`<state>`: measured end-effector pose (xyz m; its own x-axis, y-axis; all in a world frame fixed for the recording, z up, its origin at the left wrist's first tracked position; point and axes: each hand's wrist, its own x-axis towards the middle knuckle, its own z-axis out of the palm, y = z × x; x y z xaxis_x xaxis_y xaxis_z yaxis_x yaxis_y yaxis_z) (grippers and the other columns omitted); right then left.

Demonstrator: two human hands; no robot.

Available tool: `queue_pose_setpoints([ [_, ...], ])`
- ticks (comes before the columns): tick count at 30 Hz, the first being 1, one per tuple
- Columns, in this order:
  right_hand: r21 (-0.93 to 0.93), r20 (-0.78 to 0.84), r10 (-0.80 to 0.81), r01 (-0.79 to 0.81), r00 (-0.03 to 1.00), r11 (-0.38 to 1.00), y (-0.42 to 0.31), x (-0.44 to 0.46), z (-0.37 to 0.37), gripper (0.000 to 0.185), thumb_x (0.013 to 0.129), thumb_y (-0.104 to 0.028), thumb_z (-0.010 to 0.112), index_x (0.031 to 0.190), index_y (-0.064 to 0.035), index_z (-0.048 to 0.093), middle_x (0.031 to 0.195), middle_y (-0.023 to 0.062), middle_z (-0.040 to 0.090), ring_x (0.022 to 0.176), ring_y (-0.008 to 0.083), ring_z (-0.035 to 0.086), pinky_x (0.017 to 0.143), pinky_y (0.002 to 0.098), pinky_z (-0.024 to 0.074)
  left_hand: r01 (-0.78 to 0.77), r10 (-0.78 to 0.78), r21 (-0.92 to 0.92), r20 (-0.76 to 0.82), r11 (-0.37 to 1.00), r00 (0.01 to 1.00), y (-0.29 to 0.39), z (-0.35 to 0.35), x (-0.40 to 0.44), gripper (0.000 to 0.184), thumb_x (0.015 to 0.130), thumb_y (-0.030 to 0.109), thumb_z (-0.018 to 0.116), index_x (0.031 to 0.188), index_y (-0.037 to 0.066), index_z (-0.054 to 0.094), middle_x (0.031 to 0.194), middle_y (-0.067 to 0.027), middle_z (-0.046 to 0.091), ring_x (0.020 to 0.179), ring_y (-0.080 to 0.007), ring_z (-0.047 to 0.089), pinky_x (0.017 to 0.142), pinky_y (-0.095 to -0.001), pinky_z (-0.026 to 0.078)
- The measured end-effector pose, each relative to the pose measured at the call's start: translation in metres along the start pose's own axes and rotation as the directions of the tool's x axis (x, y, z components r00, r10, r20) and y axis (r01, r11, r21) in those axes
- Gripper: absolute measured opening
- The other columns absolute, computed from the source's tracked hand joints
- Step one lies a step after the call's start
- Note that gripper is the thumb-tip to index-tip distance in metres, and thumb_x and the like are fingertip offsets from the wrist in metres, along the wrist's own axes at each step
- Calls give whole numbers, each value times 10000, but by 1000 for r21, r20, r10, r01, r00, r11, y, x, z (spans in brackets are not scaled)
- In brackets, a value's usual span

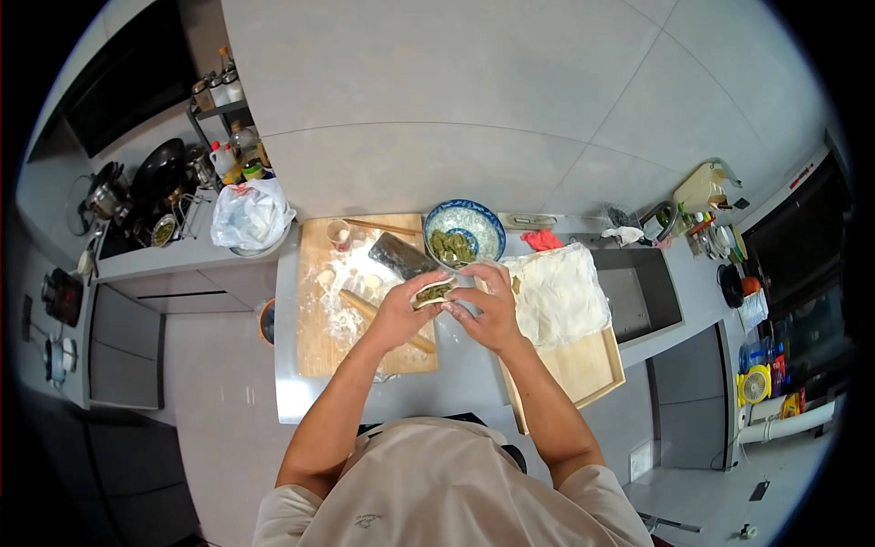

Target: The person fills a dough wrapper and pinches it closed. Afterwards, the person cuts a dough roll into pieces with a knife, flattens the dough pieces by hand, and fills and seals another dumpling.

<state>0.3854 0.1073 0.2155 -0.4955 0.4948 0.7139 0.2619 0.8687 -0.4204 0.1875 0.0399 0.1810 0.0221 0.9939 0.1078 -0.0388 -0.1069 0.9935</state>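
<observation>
A round dough wrapper (435, 292) with green filling is held up between my two hands. My left hand (401, 310) grips its left side, and my right hand (485, 305) pinches its right side. Behind my hands a blue-rimmed bowl (466, 219) holds green filling. To the left lies a floured wooden board (314, 356) with small dough pieces, a rolling pin (360, 304), a dark cleaver-like slab (399, 254) and a small cup (338, 233). A wooden tray (583, 369), partly covered by a floury white cloth (561, 296), stands to the right.
A plastic bag (252, 215) sits in a bowl at the counter's left. The sink (633, 292) is right of the tray. A red cloth (542, 240) lies near the wall. Bottles (241, 146) and pans (159, 173) stand far left.
</observation>
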Motion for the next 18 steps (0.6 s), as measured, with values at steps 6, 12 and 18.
queue_pose_setpoints([
  [6,-28,16,-57,58,998,998,4,1,7,288,735,-75,881,997,-148,786,1218,72,656,1143,329,598,971,463,507,-81,81,157,7,984,997,0,-3,0,471,969,-2,727,1427,25,620,1348,-82,676,1243,-154,616,1062,-294,501],
  [12,-66,-14,-3,2,1000,998,-8,11,15,317,735,-41,860,1025,-142,782,1197,64,663,1130,321,601,971,449,509,-75,72,134,29,988,997,7,-8,0,457,984,23,719,1429,24,619,1342,-95,683,1225,-163,633,1048,-304,518],
  [18,-99,-28,-79,76,996,992,-2,13,24,298,728,-16,844,996,-115,758,1154,57,674,1122,319,604,968,451,508,-8,10,79,-26,997,1000,15,-10,-1,463,978,26,735,1425,8,614,1286,-87,704,1185,-142,646,1010,-300,538],
])
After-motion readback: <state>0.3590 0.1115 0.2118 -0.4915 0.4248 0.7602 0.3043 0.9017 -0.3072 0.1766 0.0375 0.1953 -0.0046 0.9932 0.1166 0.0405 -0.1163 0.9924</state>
